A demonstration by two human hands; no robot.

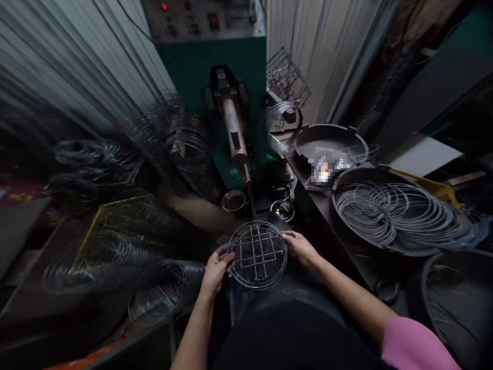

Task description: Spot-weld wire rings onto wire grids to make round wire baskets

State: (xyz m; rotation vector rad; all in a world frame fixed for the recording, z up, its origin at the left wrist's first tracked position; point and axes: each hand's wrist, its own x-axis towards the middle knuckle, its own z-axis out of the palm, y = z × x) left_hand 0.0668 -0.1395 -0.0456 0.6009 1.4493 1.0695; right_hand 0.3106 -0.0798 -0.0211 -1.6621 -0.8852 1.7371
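Note:
A round wire rack [258, 254] with a crossed grid inside its rings is held low in front of my body. My left hand [216, 270] grips its left rim, thumb on top and fingers curled beneath. On the opposite side, my right hand [302, 247] pinches the upper right rim between thumb and fingers. Just beyond the rack stands a green machine [188, 72] with a metal rod-like arm [233, 123] pointing down toward it. Two small round metal cups [233, 200] sit near the machine's foot.
At right, a black round tray [339, 236] holds many loose wire rings [385, 210]. Behind it is another black tray [327, 134], and a third black tub [427, 288] stands nearer. Stacked wire rings [165, 293] and wire bundles crowd the left side, blurred. A corrugated wall [308, 31] rises behind.

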